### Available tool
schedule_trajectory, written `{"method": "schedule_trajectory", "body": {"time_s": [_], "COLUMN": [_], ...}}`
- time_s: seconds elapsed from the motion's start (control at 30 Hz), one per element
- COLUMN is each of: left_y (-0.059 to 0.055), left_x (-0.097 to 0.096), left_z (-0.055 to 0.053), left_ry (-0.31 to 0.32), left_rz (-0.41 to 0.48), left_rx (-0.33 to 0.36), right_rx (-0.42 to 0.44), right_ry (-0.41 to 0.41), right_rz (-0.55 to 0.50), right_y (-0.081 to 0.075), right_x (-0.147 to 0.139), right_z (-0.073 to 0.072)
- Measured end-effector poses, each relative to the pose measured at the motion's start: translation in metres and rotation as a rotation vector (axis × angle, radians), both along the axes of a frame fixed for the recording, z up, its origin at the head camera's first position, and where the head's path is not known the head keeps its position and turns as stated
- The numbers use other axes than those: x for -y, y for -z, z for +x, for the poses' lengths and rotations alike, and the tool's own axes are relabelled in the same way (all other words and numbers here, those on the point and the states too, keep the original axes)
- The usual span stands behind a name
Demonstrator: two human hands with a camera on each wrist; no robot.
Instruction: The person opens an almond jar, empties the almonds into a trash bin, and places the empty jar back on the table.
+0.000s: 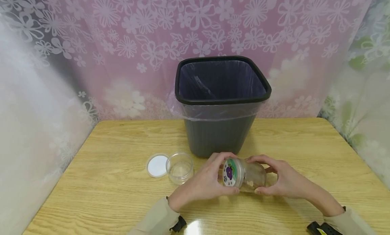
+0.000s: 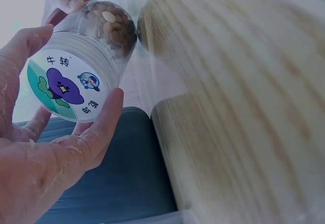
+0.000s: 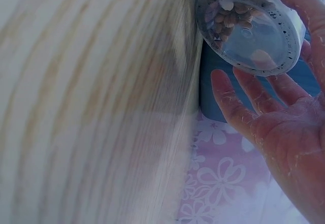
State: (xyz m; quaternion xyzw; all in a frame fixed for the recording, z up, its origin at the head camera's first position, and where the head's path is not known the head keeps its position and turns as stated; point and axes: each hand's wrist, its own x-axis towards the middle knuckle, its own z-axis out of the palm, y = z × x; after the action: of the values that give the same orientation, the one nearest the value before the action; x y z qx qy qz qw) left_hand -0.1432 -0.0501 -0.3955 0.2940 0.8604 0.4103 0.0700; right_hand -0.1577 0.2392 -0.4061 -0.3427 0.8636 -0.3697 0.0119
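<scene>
A clear plastic jar (image 1: 255,175) is held on its side just above the table, between both hands. Its lid (image 2: 66,84) bears a label with a purple flower-like figure and faces left. Small brown seed-like pieces (image 2: 112,28) have gathered along the lower side inside. My left hand (image 1: 207,181) grips the lid end, thumb on the near side and fingers on the far side. Around the base end, my right hand (image 1: 284,178) holds the jar between thumb and fingers, as the right wrist view shows from the bottom (image 3: 249,41).
Behind the jar stands a dark grey bin (image 1: 217,135) with a clear liner folded over its rim. An open, clear jar (image 1: 180,174) sits left of my left hand, beside a white round lid (image 1: 157,165) lying flat. Wood-grain table (image 1: 115,194) lies beneath.
</scene>
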Motion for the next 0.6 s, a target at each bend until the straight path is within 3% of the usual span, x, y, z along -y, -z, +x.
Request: {"method": "schedule_trajectory", "body": {"time_s": [0.6], "left_y": [-0.0005], "left_x": [-0.0012], "left_z": [-0.0001], "left_ry": [-0.054], "left_rz": [0.042], "left_rx": [0.109], "right_rx": [0.014], "right_ry": [0.011], "right_rz": [0.006], "right_y": [-0.0008], "right_x": [0.0002], "right_z": [0.0006]}}
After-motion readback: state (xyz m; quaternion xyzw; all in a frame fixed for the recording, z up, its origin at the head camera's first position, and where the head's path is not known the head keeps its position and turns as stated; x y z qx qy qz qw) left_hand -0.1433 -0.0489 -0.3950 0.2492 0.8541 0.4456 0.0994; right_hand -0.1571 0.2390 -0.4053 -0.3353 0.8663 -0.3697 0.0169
